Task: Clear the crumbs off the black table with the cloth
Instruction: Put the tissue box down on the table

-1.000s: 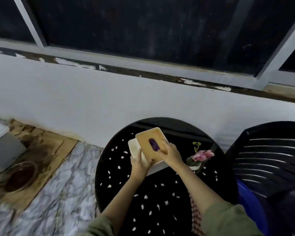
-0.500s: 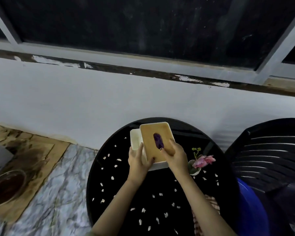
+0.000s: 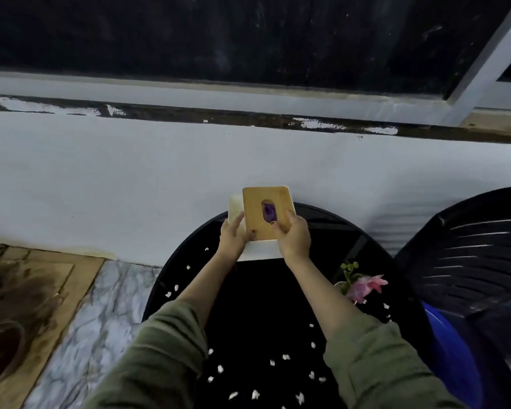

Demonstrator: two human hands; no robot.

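Observation:
A round black table stands against the white wall, with several white crumbs scattered over it. At its far edge is a white box with a wooden lid. A purple cloth shows through the lid's oval slot. My left hand grips the box's left side. My right hand holds the lid's right edge, one fingertip at the slot. The lid sits skewed over the box.
A small pot with a pink flower stands on the table's right side. A black plastic chair with something blue under it is at the right. Left on the floor are a wooden board and a glass bowl.
The box and lid, held by both hands, have shifted toward the table's far edge by the wall. My arms now reach further out. The view has tilted, too.

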